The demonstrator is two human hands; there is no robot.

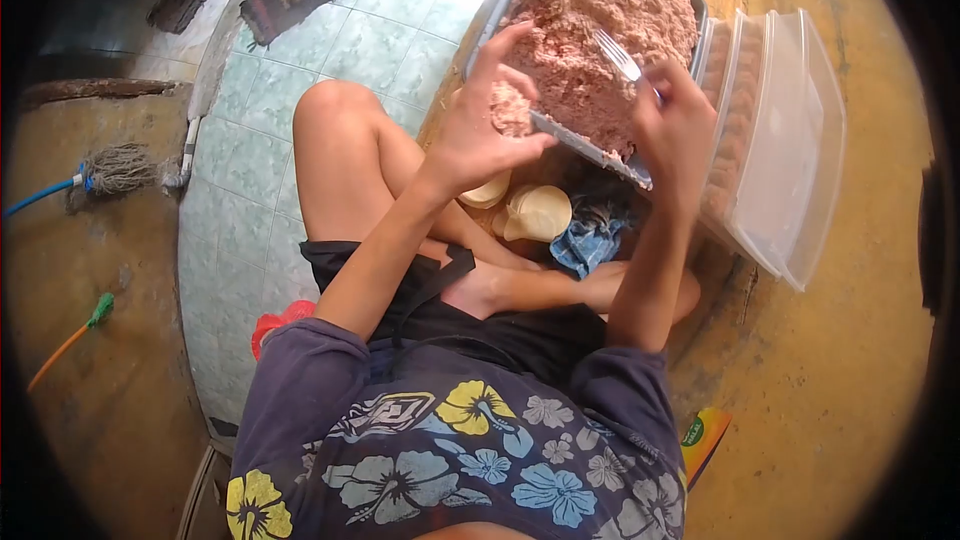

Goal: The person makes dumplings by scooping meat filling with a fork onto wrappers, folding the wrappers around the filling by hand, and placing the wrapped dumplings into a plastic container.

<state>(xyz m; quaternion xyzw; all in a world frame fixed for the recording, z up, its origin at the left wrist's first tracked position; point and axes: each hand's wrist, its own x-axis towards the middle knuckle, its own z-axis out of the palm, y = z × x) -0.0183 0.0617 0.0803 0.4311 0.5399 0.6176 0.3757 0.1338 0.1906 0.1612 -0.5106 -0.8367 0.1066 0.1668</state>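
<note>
Head view: I watched remotely as the left hand (470,130) cupped a pink minced lump (511,110) and the right hand (677,120) gripped a fork (618,55) above the filled tray (592,151), just beyond both. Portioning appeared in hand; the next move, I judged, called for a steady left palm. Pale rounds (540,213) lay below that hand; tiled floor (380,45) and a mop (118,170), to its left.

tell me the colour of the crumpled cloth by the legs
Blue with paler markings; the cloth shows best in the head view.
</note>
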